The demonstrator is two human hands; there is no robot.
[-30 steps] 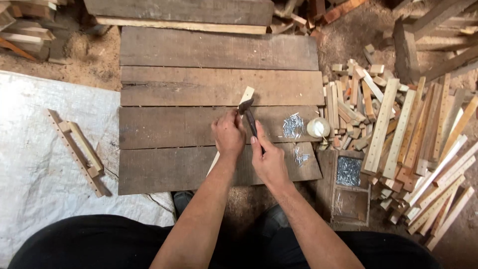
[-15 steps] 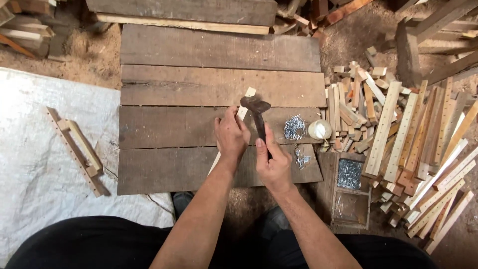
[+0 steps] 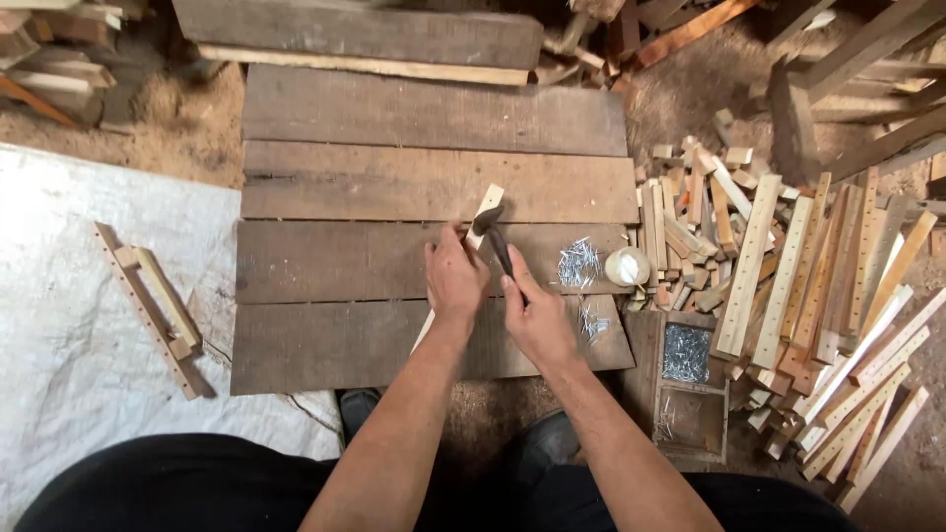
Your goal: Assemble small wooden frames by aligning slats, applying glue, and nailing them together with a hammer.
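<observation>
Hands meet over the middle of a platform of dark planks (image 3: pixel 325 271) laid side by side on the dusty ground. The left hand (image 3: pixel 455 281) is closed on a pale wooden strip (image 3: pixel 485 209), pinning it slantwise across the planks; the strip's far end sticks out beyond the fingers, and a bit of its near end shows below the wrist. The right hand (image 3: pixel 537 317) is wrapped tightly around the handle of a hammer (image 3: pixel 493 229), whose dark head sits at the strip's far end, apparently touching it, though the angle makes that hard to confirm.

Just right of the hands, a loose heap of nails (image 3: pixel 578 264) lies on the planks, with a small white round tub (image 3: pixel 627 266) beside it. A wooden box (image 3: pixel 690 389) holding more nails stands at the platform's right corner. Further right lies a large pile of pale strips (image 3: pixel 788 286), many with rows of holes. On the white sheet (image 3: pixel 69 296) to the left lies a small assembled frame (image 3: pixel 158 310).
</observation>
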